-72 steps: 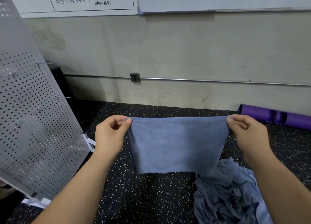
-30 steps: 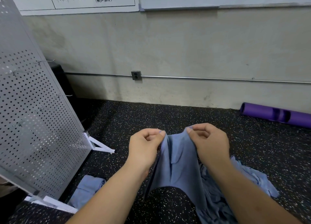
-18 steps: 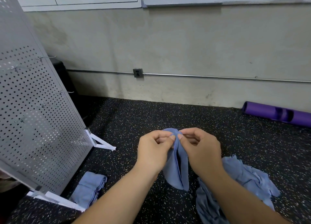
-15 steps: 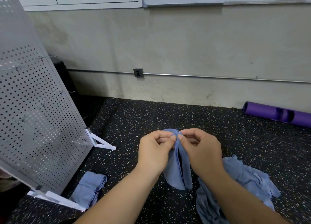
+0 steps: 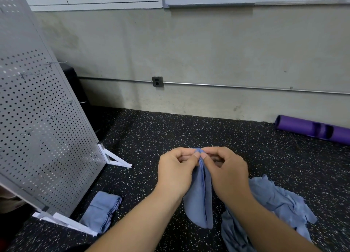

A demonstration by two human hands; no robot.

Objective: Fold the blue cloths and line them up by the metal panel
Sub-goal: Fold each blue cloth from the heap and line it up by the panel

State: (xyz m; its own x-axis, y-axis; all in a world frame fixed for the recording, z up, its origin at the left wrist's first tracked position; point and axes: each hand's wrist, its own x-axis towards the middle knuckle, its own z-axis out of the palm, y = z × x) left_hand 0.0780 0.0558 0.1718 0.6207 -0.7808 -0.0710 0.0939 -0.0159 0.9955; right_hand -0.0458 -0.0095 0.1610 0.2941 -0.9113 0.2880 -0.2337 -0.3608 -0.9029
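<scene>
Blue cloth (image 5: 198,198) hangs folded in half in the air above the speckled black floor (image 5: 170,130), its two top corners brought together — the left hand (image 5: 176,173) and the right hand (image 5: 226,173) each pinch a corner between thumb and forefinger, fingertips touching. The doubled edges run straight down between the wrists. Below and to the right, a loose heap of blue cloths (image 5: 274,204) lies crumpled on the floor. At the lower left a folded cloth (image 5: 101,211) rests on the floor just beside the white foot of the metal panel (image 5: 43,128) — a perforated sheet leaning back toward the wall.
</scene>
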